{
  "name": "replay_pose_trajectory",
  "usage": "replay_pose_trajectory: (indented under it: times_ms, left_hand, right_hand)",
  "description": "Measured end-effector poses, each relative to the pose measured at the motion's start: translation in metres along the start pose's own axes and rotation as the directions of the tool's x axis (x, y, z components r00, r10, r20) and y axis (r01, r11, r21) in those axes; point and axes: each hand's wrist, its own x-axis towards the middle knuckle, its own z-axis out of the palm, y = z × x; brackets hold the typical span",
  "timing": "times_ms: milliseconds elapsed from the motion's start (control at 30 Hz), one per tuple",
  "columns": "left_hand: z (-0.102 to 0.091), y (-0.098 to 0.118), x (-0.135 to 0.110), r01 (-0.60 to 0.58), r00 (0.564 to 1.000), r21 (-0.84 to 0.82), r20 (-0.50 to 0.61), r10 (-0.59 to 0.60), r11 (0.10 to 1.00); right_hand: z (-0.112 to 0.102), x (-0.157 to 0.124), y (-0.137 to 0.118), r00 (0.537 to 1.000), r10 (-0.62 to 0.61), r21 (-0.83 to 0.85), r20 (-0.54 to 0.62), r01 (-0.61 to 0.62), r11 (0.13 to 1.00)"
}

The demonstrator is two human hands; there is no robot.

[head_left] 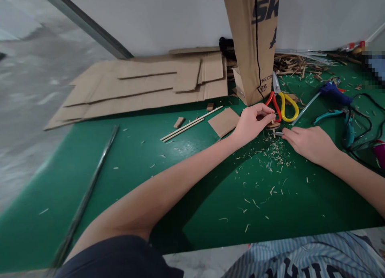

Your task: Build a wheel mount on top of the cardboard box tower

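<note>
My left hand (pixel 254 119) is closed in a pinch on a thin pale wooden stick (pixel 274 134). A small brown round piece (pixel 273 125) sits at the stick, under my fingertips. Facing it from the right, my right hand (pixel 309 144) is closed on a small grey metal blade-like tool (pixel 278 133), whose tip reaches the stick's lower end. Most of that tool is hidden by the fingers. Pale curled shavings (pixel 276 154) lie scattered below both hands. Just behind my left hand are scissors (pixel 282 103) with one red and one yellow handle.
An upright cardboard column (pixel 252 45) stands behind the hands. Flat cardboard sheets (pixel 144 85) cover the table's far left. Thin sticks (pixel 183 129) and a cardboard square (pixel 224 121) lie left. At right are a blue glue gun (pixel 335 93), teal-handled pliers (pixel 349 129) and black cables.
</note>
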Motion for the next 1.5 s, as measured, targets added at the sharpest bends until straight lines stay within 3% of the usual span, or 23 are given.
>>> replay_pose_trajectory:
  times_ms: [167,400,700,933,1133,1333,1500]
  left_hand:
    - [0.0,-0.001,0.0,-0.012,1.0,0.015,0.006,0.012,1.0]
    - [-0.001,0.001,-0.001,0.004,1.0,-0.024,0.023,-0.004,1.0]
    - [-0.001,0.001,-0.001,0.0,1.0,-0.002,0.018,0.0,1.0]
    - [-0.001,0.0,-0.001,-0.008,1.0,-0.023,0.028,0.009,1.0]
    - [-0.001,-0.001,-0.001,-0.009,1.0,0.0,0.024,0.009,1.0]
    - [0.0,-0.002,0.0,-0.008,1.0,-0.028,0.026,0.009,1.0]
    - [0.0,-0.002,0.0,-0.02,0.999,-0.002,0.025,0.02,1.0]
  right_hand:
    - [0.003,-0.009,-0.001,0.996,-0.086,-0.039,-0.028,0.084,0.996]
    - [0.0,-0.004,0.003,0.994,-0.008,-0.07,-0.109,0.0,0.998]
    - [-0.004,-0.014,-0.003,0.996,-0.092,-0.08,0.004,0.092,0.993]
    - [-0.002,-0.006,-0.002,0.998,0.003,-0.077,-0.062,-0.008,0.997]
    - [-0.002,-0.013,-0.004,0.996,-0.082,-0.085,-0.03,0.08,0.993]
    - [-0.004,-0.006,-0.001,0.998,-0.01,-0.098,-0.055,0.004,0.995]
    - [-0.002,-0.009,-0.005,0.996,-0.08,-0.105,-0.047,0.075,0.992]
